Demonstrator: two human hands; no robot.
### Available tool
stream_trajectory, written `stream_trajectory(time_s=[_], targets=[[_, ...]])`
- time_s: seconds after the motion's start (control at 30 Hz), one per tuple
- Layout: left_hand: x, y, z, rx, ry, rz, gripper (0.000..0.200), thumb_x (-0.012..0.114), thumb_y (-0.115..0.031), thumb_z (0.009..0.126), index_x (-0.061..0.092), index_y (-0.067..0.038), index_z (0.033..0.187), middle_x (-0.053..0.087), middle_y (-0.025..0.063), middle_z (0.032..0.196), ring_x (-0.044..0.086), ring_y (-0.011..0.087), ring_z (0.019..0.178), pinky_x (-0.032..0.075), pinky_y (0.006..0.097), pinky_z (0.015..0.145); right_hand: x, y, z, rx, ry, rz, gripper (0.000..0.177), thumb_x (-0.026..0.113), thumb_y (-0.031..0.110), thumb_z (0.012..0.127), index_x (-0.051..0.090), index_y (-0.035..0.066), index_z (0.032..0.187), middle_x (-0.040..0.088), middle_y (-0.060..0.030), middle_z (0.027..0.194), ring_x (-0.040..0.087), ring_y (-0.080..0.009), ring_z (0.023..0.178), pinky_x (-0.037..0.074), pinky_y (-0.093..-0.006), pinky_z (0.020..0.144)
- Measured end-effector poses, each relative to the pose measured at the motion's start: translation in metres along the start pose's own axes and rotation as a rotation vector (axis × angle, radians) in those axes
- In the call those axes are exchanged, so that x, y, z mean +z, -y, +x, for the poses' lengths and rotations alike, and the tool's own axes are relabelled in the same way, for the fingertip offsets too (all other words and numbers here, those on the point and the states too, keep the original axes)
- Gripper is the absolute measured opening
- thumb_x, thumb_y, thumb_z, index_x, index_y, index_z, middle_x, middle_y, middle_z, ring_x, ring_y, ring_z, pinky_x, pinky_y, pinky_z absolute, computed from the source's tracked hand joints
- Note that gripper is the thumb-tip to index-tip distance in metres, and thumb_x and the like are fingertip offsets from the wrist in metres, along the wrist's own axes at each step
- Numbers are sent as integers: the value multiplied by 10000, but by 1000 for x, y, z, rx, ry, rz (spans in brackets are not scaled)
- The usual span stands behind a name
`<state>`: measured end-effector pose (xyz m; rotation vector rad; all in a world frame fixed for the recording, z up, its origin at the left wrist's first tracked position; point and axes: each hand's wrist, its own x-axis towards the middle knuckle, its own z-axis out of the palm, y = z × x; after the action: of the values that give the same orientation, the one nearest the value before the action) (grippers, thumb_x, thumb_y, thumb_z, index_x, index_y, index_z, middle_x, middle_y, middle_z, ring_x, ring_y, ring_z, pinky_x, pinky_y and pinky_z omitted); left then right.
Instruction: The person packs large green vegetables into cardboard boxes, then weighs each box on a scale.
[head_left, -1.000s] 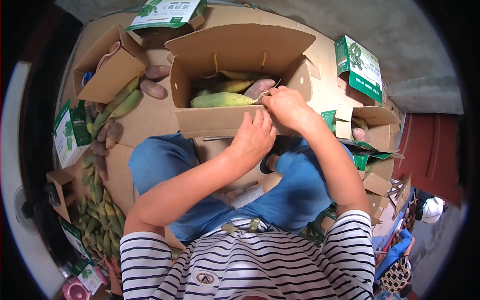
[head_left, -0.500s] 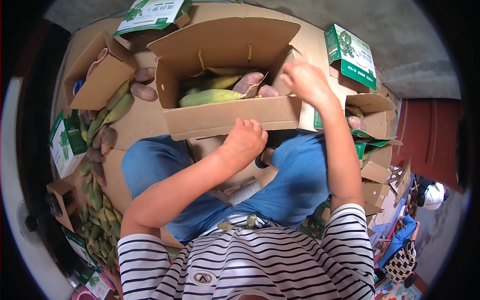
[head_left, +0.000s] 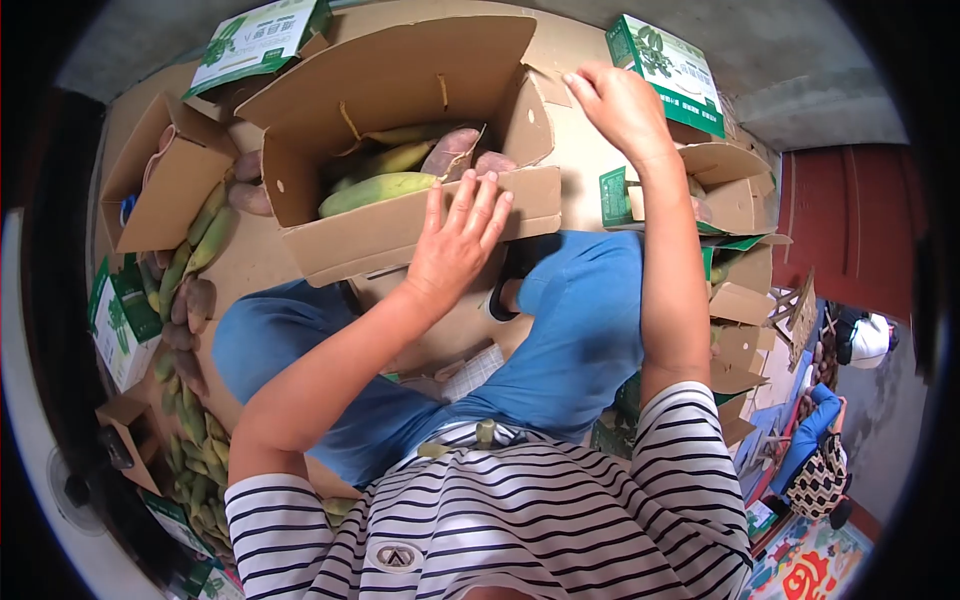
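Note:
An open cardboard box (head_left: 420, 232) stands before my lap, its back flap raised. Inside lie green-husked corn (head_left: 375, 193) and purplish-red sweet potatoes (head_left: 452, 150). My left hand (head_left: 458, 240) rests on the front panel, its fingers spread over the upper edge. Beyond the box's right side, my right hand (head_left: 622, 108) is raised with its fingers curled together. The fingertips are beside the outer corner of the right flap (head_left: 548, 88); whatever they pinch is too small to make out.
Green-and-white boxes stand at the back left (head_left: 262, 42), back right (head_left: 665, 70) and left (head_left: 122, 325). Loose corn (head_left: 205, 450) and sweet potatoes (head_left: 200, 300) lie along the left. More open boxes (head_left: 735, 205) line the right; a person (head_left: 815, 460) is at far right.
The view has shifted, so the box appears farther left. My left hand's fingers have spread over the front edge. My right hand has moved up, away from the box's right side.

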<state>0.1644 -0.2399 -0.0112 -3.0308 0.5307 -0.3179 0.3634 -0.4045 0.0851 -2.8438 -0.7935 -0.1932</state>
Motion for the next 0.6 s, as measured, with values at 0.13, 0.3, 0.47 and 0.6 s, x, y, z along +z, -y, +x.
stream_trajectory(time_s=[0.13,0.3,0.47,0.6], targets=[[18,10,-6,-32,4,46,635,520,-175,854,320,-169,1457,295,125,1506,303,330,1375,268,584,1060,11,-6,-7,-21,215,9,321,547,354,899,678,62,885,663,-163,816,633,-347,817,488,-441,730],[22,13,-9,-26,-13,28,685,560,-138,820,319,-175,1459,301,131,1499,320,357,1353,271,614,1039,14,-16,-12,11,448,-18,304,547,335,892,697,71,886,678,-170,857,643,-345,855,497,-442,777],[-38,22,7,-88,160,-118,478,576,-128,828,496,-97,1299,521,170,1285,518,344,1157,411,505,944,27,-39,-17,-36,376,102,307,557,332,888,692,63,944,679,-165,844,643,-345,836,497,-433,762],[-83,98,29,-260,104,-429,198,603,-198,872,635,-19,948,659,182,877,635,352,830,497,413,731,22,-44,-14,43,333,260,285,553,293,891,684,58,982,673,-150,789,647,-300,760,499,-399,725]])
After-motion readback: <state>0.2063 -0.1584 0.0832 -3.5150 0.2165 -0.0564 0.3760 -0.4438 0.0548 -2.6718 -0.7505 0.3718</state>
